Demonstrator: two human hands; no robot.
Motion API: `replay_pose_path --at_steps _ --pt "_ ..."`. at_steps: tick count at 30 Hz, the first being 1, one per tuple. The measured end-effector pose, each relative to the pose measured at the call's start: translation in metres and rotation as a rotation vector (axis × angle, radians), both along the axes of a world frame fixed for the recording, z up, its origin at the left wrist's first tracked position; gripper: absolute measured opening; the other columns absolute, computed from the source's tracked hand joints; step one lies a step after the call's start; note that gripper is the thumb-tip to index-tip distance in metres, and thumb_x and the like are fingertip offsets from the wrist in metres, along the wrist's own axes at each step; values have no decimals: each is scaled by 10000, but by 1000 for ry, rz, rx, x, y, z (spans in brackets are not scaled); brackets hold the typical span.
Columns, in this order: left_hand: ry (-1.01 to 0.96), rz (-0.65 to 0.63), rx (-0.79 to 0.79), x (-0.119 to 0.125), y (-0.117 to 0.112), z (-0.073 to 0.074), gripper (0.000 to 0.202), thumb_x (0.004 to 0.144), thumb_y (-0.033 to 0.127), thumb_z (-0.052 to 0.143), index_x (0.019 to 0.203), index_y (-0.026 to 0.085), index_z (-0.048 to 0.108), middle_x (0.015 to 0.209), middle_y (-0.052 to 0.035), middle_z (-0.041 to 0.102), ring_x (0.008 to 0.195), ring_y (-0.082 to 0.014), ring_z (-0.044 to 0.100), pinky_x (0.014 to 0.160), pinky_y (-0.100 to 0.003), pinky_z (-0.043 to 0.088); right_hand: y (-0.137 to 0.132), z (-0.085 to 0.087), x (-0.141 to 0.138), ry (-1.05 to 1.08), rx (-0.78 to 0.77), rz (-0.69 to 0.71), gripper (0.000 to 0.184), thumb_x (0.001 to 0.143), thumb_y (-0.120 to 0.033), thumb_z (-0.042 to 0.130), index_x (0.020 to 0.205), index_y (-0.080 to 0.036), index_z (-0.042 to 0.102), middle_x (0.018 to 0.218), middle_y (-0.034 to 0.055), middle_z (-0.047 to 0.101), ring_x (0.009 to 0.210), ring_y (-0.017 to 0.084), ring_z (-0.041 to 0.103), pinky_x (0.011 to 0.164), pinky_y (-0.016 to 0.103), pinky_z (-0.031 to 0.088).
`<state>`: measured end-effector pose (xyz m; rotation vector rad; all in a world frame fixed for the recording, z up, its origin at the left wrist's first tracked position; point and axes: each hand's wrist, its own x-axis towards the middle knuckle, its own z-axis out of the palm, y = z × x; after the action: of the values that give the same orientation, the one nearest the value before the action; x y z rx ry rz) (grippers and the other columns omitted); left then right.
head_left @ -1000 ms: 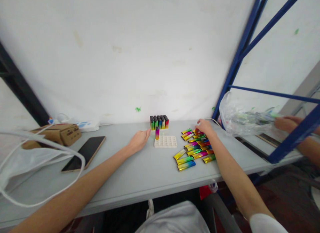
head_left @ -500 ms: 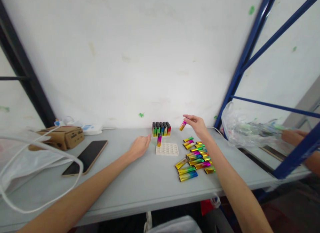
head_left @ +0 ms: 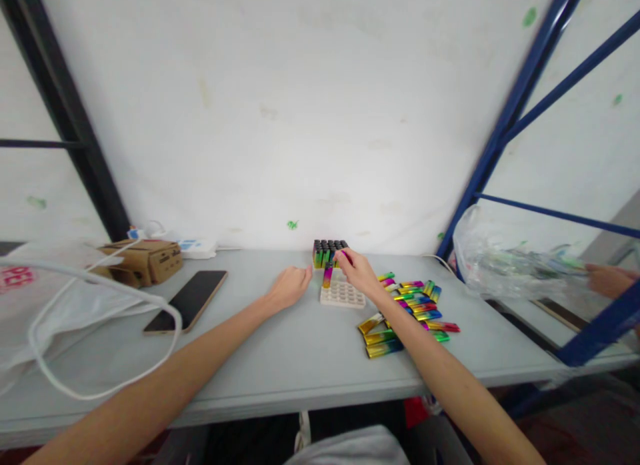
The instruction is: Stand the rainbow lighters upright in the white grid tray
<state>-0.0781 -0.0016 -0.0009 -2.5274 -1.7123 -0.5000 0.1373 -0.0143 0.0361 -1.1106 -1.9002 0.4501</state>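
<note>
Right hand [head_left: 360, 273]: was clamped on a lighter [head_left: 345, 254], just below and right of frame centre
Left hand [head_left: 290, 286]: sat curled lower-middle, couldn't tell if it gripped anything
Tray [head_left: 344, 304]: lower middle on the counter [head_left: 280, 355], one upright lighter [head_left: 327, 277] in its back-left corner
Rack [head_left: 320, 253]: stood behind that, packed with lighters
Pile [head_left: 425, 312]: lay loose, lower right of centre
Phone [head_left: 193, 300]: lay lower left

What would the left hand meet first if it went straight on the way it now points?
Probably the upright lighter in the white tray, just past the left hand; depth is unclear, so the packed lighters behind might come first.
</note>
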Motion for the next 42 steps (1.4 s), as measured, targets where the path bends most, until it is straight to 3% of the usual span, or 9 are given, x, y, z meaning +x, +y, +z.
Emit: replay_pose_path --at_steps 3,7,13,18,22,26,31,36,42 --pt "-3 -7 -10 0 0 -1 668 1089 405 185 857 128 748 842 -175 762 882 -257 734 837 -343 499 -5 -5 -3 -34 38 -99 436 999 -537 383 781 -202 557 645 -8 546 623 150 509 595 256 362" --pt "5 -13 -7 -1 -1 -2 673 1090 406 174 847 133 739 853 -178 757 891 -273 732 838 -358 493 -11 -10 -13 -89 29 -166 469 924 -534 485 586 -212 438 546 -26 429 559 128 412 542 263 272" --pt "38 -13 4 -1 -3 1 679 1091 397 164 835 137 737 830 -172 757 849 -266 728 801 -347 488 -11 -13 -18 -45 -20 -221 404 856 -406 489 520 -221 362 506 -41 316 516 104 319 511 269 192" --pt "45 -16 13 -1 -4 2 672 1091 388 171 826 138 736 833 -170 760 866 -262 727 804 -341 479 -9 -13 -13 -95 -24 -187 362 838 -368 509 533 -217 383 502 -45 328 526 110 345 521 266 197" --pt "44 -15 15 -1 -5 2 661 1089 386 187 819 139 738 828 -164 762 853 -255 726 800 -335 475 -10 -13 -13 -144 1 -181 398 913 -396 497 571 -208 418 529 -36 400 544 117 392 549 267 233" --pt "43 -24 15 -2 -4 1 661 1089 389 196 806 142 740 829 -166 765 845 -259 730 790 -338 475 -12 -14 -13 -202 80 -131 426 992 -493 471 675 -209 468 588 -23 487 574 134 450 582 267 265" --pt "47 -29 13 -2 -2 0 657 1091 391 197 810 147 739 854 -166 771 862 -255 732 801 -331 476 -15 -11 -9 -261 120 -26 316 1051 -413 419 834 -209 524 673 -3 582 614 149 531 609 254 315" --pt "46 -33 11 -2 -2 0 660 1093 402 199 812 154 742 862 -164 774 864 -253 733 804 -329 476 -20 -1 -6 -366 201 0 402 1065 -449 408 786 -196 549 715 18 621 658 150 551 646 257 328" --pt "41 -45 16 -2 -1 0 636 1092 398 227 819 153 747 853 -158 775 848 -246 730 792 -324 473 -23 0 -5 -542 144 -33 451 1058 -508 420 800 -186 605 701 38 661 642 158 584 610 267 288"
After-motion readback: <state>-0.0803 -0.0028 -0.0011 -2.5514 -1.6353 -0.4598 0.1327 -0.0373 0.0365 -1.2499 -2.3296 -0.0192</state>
